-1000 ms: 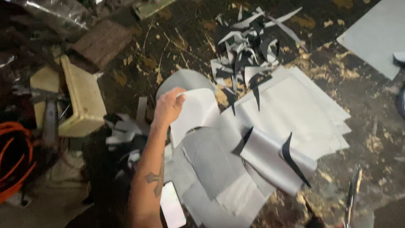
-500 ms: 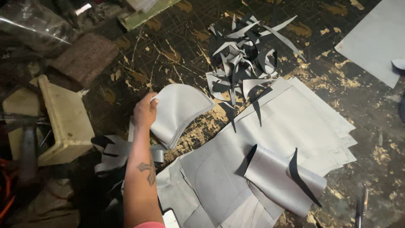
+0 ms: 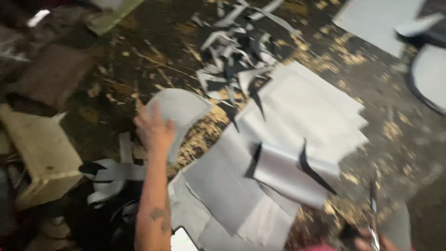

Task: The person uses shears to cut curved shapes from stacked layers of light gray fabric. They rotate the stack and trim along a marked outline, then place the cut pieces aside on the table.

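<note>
I am holding a curved grey cut piece (image 3: pixel 179 111) up in my left hand (image 3: pixel 155 132), left of the middle of the frame; my fingers are closing over its lower left edge, so that edge is hidden behind my hand, and the rest of the piece is fanning out to the upper right. My forearm is running down to the bottom edge, where it is cut off.

My right hand (image 3: pixel 371 241) is barely showing in the lower right corner, mostly cut off by the frame. It is gripping a pair of scissors (image 3: pixel 373 209) whose blades are pointing up; motion blur is making it hard to tell whether the blades are apart or together.

Right of the middle, a stack of grey sheets (image 3: pixel 306 116) is lying on the floor (image 3: pixel 399 139), with a folded sheet (image 3: pixel 288 172) showing a dark underside resting on its lower part. More grey sheets (image 3: pixel 223 186) are overlapping toward the bottom centre, partly hidden by my arm. At the top centre a pile of grey and black scraps (image 3: pixel 237 60) is lying in a tangle; single strips are too blurred to separate. Pale crumbs are scattered across the dark floor.

At the left edge a pale wooden block (image 3: pixel 39 153) is sitting, with strips of grey offcuts (image 3: pixel 111 174) just beside it. A phone (image 3: pixel 183 241) is peeking out at the bottom edge, half cut off. The upper left corner is too dark and blurred to make out. Another grey sheet (image 3: pixel 376 21) is lying in the upper right.
</note>
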